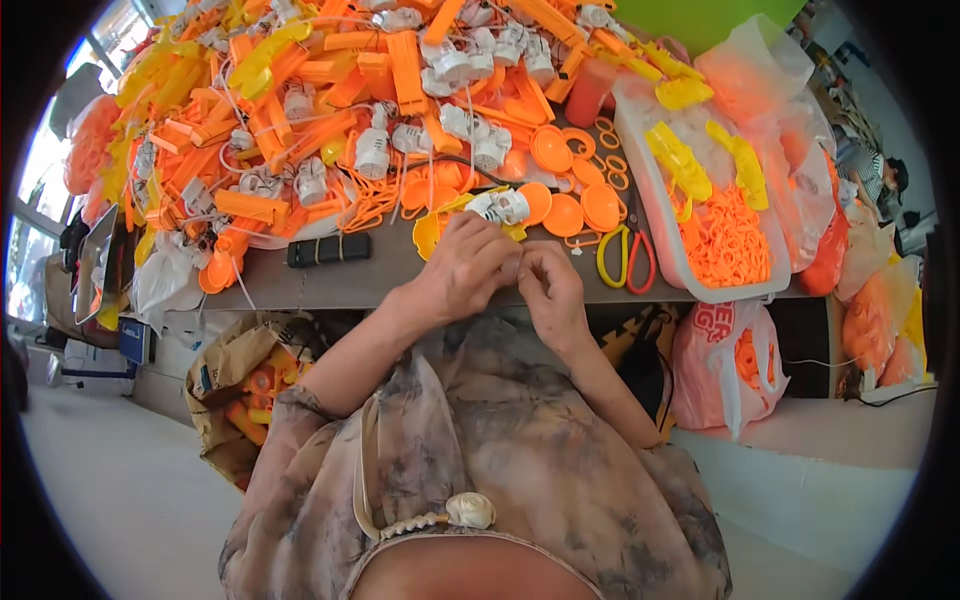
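My left hand (pixel 462 262) is at the front edge of the table with its fingers curled together. Close beside it, my right hand (pixel 553 292) has thumb and finger pinched, and the fingertips of both hands nearly meet. Whatever they hold is too small or hidden to make out. Just beyond my knuckles lies a white plastic mechanism (pixel 500 206), on or against a yellow plastic piece (pixel 428 236) partly covered by my left hand. Round orange caps (pixel 565 214) lie right behind my right hand.
A large heap of orange parts (pixel 405 75) and white mechanisms covers the far table. Scissors (pixel 627 258) and a translucent bin (pixel 740 292) of small orange rings are at right. A black banded block (pixel 328 250) lies left. Bags (pixel 728 365) hang or stand below the edge.
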{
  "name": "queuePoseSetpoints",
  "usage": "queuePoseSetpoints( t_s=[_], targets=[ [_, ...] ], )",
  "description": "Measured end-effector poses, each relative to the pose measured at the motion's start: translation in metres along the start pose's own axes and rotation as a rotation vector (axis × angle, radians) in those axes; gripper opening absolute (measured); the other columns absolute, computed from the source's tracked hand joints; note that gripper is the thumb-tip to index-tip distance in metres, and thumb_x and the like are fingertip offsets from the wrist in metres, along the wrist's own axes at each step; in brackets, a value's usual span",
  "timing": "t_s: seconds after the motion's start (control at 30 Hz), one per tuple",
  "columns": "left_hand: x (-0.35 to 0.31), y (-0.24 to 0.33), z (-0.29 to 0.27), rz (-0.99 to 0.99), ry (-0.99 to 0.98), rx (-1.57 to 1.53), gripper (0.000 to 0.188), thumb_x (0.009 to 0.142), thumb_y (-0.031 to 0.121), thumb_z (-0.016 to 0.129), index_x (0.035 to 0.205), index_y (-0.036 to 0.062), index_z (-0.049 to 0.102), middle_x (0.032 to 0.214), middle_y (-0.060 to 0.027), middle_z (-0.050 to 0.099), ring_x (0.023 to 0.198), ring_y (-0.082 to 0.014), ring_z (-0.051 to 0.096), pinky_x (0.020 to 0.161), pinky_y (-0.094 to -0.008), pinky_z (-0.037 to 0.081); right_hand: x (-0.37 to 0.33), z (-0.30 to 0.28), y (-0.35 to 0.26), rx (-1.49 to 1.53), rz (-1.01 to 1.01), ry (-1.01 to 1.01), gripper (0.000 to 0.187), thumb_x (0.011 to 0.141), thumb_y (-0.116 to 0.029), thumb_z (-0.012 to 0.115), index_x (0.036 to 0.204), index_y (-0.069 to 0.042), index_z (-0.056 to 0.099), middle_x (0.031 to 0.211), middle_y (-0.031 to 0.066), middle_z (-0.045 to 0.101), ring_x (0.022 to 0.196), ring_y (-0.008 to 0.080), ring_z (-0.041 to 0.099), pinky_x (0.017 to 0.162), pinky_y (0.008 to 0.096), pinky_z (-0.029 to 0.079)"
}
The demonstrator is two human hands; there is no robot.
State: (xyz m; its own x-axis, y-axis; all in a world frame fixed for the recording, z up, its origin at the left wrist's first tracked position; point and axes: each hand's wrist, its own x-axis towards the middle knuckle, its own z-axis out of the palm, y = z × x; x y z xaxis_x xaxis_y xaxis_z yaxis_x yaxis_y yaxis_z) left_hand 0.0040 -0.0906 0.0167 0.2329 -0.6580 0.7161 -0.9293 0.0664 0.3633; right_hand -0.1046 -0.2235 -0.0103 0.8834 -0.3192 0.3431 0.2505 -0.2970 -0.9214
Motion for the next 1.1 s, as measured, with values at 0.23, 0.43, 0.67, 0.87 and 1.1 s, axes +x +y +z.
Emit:
queuePoseSetpoints(
  t_s=[0.23, 0.43, 0.67, 0.87, 1.1],
  targets=[
    [-0.002, -0.019, -0.002, -0.144, -0.07, 0.004, 0.034, 0.064, 0.011, 0.076, 0.093, 0.003, 0.062, 0.089, -0.008, 0.061, 0.091, -0.0285, 0.055, 0.082, -0.0385, 0.042, -0.013, -0.034, 0.005, 0.074, 0.187, 0.063, 0.002, 0.091, 0.001, 0.052, 0.091, 0.002, 0.053, 0.105, 0.0082, 0.053, 0.082, 0.0123, 0.056, 0.072, 0.0245, 0.05],
    [0.002, -0.026, 0.002, -0.272, -0.046, -0.13, 0.036, 0.062, 0.011, 0.079, 0.095, 0.0042, 0.066, 0.09, -0.007, 0.064, 0.09, -0.0254, 0.056, 0.082, -0.0365, 0.041, 0.003, -0.051, 0.006, 0.297, 0.357, 0.04, 0.011, 0.095, -0.009, 0.05, 0.097, 0.001, 0.056, 0.101, 0.0088, 0.058, 0.08, 0.0128, 0.059, 0.069, 0.0269, 0.052],
    [0.003, -0.027, -0.001, -0.401, -0.023, -0.282, 0.034, 0.064, 0.009, 0.08, 0.095, 0.0037, 0.068, 0.085, -0.0079, 0.064, 0.082, -0.024, 0.058, 0.075, -0.035, 0.045, 0.038, -0.037, 0.006, 0.474, 0.536, -0.008, 0.019, 0.095, -0.02, 0.054, 0.1, -0.002, 0.06, 0.086, 0.0052, 0.063, 0.065, 0.0094, 0.058, 0.05, 0.0229, 0.048],
    [0.005, -0.027, -0.005, -0.427, -0.054, -0.268, 0.033, 0.065, 0.008, 0.08, 0.096, 0.0024, 0.068, 0.086, -0.0078, 0.065, 0.083, -0.024, 0.058, 0.074, -0.0351, 0.046, 0.043, -0.011, -0.001, 0.468, 0.6, -0.149, 0.022, 0.089, -0.025, 0.065, 0.085, -0.003, 0.062, 0.07, 0.0005, 0.059, 0.053, 0.0062, 0.054, 0.045, 0.0187, 0.043],
    [0.006, -0.022, -0.013, -0.357, -0.099, -0.204, 0.035, 0.074, 0.012, 0.076, 0.105, 0.0024, 0.062, 0.09, -0.0086, 0.062, 0.09, -0.0248, 0.057, 0.081, -0.0361, 0.045, 0.029, 0.0, -0.004, 0.2, 0.468, -0.004, 0.017, 0.093, -0.015, 0.058, 0.083, -0.002, 0.06, 0.069, 0.0025, 0.058, 0.051, 0.0058, 0.051, 0.046, 0.0189, 0.042]
  ],
)
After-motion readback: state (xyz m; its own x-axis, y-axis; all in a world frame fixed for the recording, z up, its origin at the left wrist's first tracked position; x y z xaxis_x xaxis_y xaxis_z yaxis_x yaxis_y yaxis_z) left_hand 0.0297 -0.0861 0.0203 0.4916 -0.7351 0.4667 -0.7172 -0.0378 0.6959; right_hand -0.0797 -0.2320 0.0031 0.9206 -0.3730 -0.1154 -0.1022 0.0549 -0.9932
